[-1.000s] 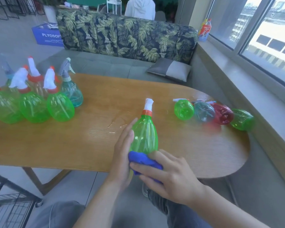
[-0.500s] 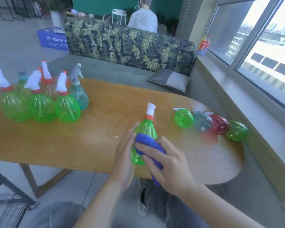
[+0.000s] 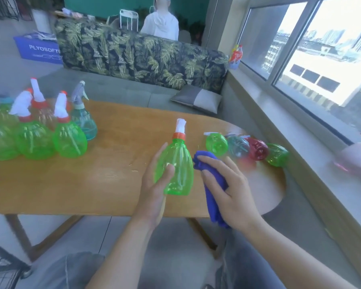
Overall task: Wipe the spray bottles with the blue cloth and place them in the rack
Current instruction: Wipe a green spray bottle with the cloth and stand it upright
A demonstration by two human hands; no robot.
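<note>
My left hand [image 3: 154, 184] holds a green spray bottle [image 3: 176, 163] with a white nozzle and red collar, upright above the wooden table [image 3: 92, 184]. My right hand [image 3: 227, 188] grips the blue cloth [image 3: 212, 197], which lies against the bottle's right side. Several upright spray bottles [image 3: 38, 134], mostly green, stand at the table's left. A row of bottles lying on their sides [image 3: 246, 148], green, teal and red, sits at the right end. A black wire rack [image 3: 2, 268] shows at the bottom left edge, on the floor.
A leaf-patterned sofa [image 3: 142, 57] with a grey cushion [image 3: 196, 99] runs behind the table. A window sill [image 3: 300, 138] flanks the right side, with a pink item [image 3: 356, 159] on it. A person in white [image 3: 161, 24] sits far behind. A blue box [image 3: 40, 51] stands at the far left.
The cloth has come off the bottle's front and shifted to its right side. My left hand has raised and tilted the bottle more upright, exposing its body.
</note>
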